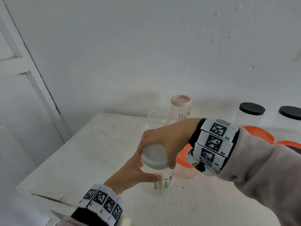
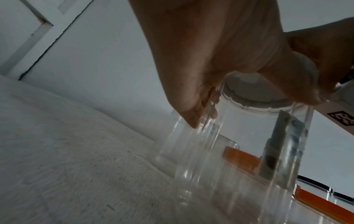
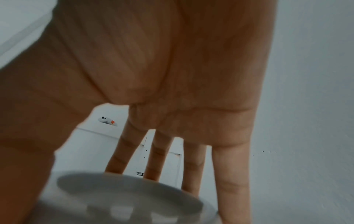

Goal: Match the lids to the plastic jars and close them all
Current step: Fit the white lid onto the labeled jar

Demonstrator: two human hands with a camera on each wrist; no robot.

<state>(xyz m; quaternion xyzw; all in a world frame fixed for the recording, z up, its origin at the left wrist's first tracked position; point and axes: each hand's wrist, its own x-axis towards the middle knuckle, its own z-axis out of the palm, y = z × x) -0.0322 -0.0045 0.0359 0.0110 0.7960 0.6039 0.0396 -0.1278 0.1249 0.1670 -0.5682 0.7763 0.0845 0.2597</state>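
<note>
A clear plastic jar [image 1: 162, 181] with a printed label stands on the white table [image 1: 81, 152] near its front. My left hand [image 1: 135, 173] grips the jar just below its neck. My right hand [image 1: 159, 141] comes from above, its fingers and thumb curled round the pale blue-grey lid [image 1: 154, 158] that sits on the jar's mouth. In the left wrist view the jar [image 2: 239, 151] shows from below with the lid [image 2: 254, 97] on top. The right wrist view shows the lid [image 3: 124, 195] between my fingers [image 3: 231, 181] and thumb.
Behind stand a pink-lidded jar [image 1: 180, 108], a clear jar with a clear lid [image 1: 158, 118], two black-lidded jars [image 1: 250, 113] [image 1: 290, 116], and orange-lidded tubs [image 1: 185, 167] [image 1: 259, 136] close to my right wrist. The table's left edge [image 1: 53, 154] borders a door.
</note>
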